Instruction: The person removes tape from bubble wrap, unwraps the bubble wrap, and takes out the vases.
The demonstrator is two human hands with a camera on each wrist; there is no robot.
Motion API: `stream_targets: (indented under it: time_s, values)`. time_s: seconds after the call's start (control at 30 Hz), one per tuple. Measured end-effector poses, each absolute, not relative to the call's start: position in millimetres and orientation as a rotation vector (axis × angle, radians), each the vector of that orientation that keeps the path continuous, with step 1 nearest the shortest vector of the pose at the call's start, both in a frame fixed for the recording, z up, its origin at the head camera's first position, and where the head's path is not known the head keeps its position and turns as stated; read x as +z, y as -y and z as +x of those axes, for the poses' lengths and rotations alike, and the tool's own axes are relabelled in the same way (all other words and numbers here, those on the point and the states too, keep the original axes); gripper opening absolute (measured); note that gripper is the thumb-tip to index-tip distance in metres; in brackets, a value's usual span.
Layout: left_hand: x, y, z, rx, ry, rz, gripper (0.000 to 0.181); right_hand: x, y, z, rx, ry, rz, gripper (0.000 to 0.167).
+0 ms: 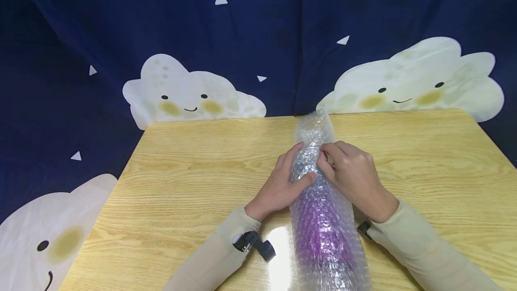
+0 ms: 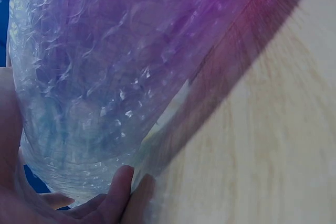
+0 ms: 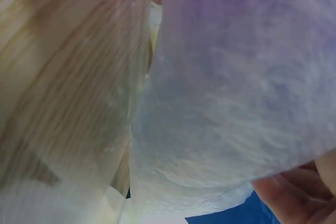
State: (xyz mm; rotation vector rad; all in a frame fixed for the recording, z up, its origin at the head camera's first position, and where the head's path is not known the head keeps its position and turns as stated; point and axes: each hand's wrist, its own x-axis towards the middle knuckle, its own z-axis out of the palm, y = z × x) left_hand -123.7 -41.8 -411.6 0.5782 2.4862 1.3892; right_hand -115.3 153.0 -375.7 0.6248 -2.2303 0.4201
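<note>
A long bundle of clear bubble wrap (image 1: 315,129) lies lengthwise on the wooden table, with a purple object (image 1: 323,223) showing blurred through it; its kind cannot be made out. My left hand (image 1: 278,190) holds the bundle's left side, thumb across the top and fingers along the edge. In the left wrist view, fingertips (image 2: 122,187) curl against the wrap near the narrowing end. From the right, my right hand (image 1: 355,174) pinches the wrap between thumb and forefinger. The right wrist view shows its curled fingers (image 3: 294,195) beside the wrap's cloudy surface.
The wooden table (image 1: 194,183) ends at a dark blue curtain (image 1: 258,26) printed with smiling clouds. Beyond my hands, the wrap's flat far end reaches the table's back edge. A dark strap device (image 1: 254,242) sits on the left wrist.
</note>
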Motion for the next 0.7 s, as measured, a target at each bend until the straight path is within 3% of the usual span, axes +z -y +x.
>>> stream_targets:
  time_s: [0.7]
  values:
    - [-410.9, 42.2, -124.3, 1.396, -2.475, 0.584, 0.078, -370.8, -159.3, -114.0, 0.518, 2.236, 0.652, 0.011]
